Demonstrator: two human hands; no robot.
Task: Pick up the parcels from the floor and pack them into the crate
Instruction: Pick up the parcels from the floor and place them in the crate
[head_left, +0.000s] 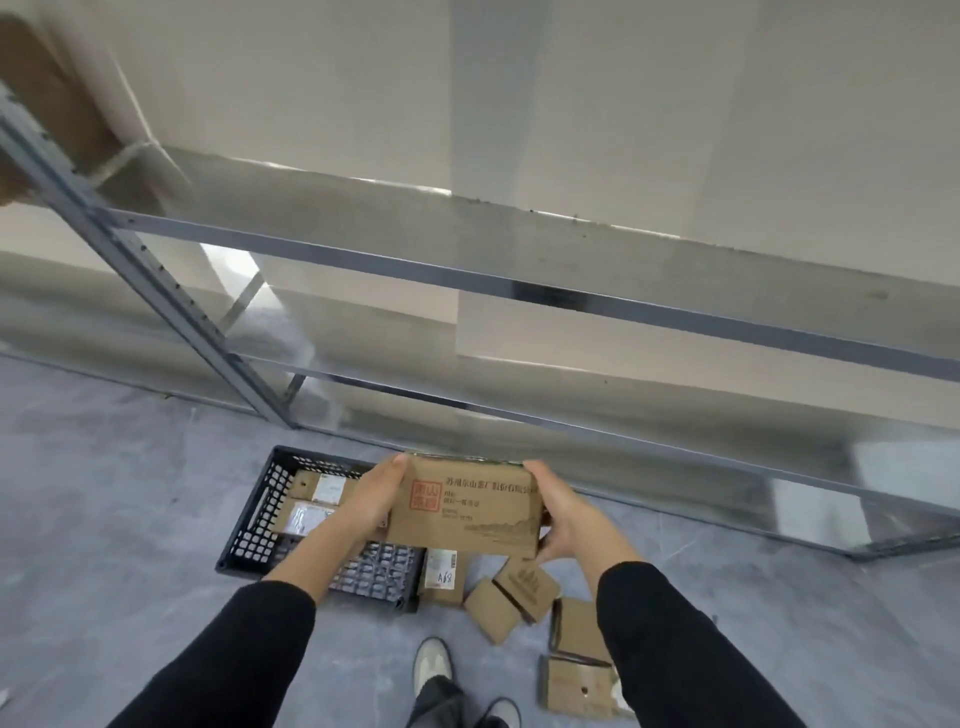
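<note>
Grey floor (104, 493); parcel (467, 506) gripped btwn left hand (371, 501) & right hand (563, 514), above crate (254, 525).

Cardboard box (467, 519): a red square seal (425, 494), then a printed Chinese line, seemingly 苏州东山茶厂股份有限公司; the smaller lines below are illegible. Small parcel (444, 596) on the floor: white label (440, 567) with handwritten "A68".

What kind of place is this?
Likely a storeroom or parcel depot: grey metal shelving against a bare wall, small brown cardboard parcels lying on the grey floor, and a black perforated plastic crate partly filled with them.
</note>
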